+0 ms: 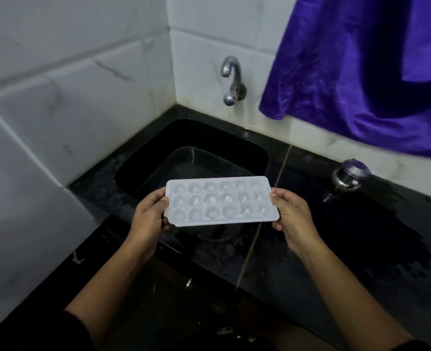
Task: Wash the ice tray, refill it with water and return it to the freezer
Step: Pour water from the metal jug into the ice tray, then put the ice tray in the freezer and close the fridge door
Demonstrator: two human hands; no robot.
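Both hands, left (148, 219) at nine o'clock and right (291, 219) at three, have fingers clamped on the white ice tray's (222, 201) short ends above the black sink (143, 160)

Ok so the ice tray (222, 201) is plain white plastic, smooth with a soft matt look. The sink (209, 138) is black and pretty glossy, and the tabletop (336, 236) is dark polished stone, wet and speckled in patches. The tap (232, 79) is shiny chromed metal. The wall tiles (83, 97) are glossy white with grey veining, the purple cloth (348, 84) has a velvety sheen, and the little steel pot (348, 177) is shiny.
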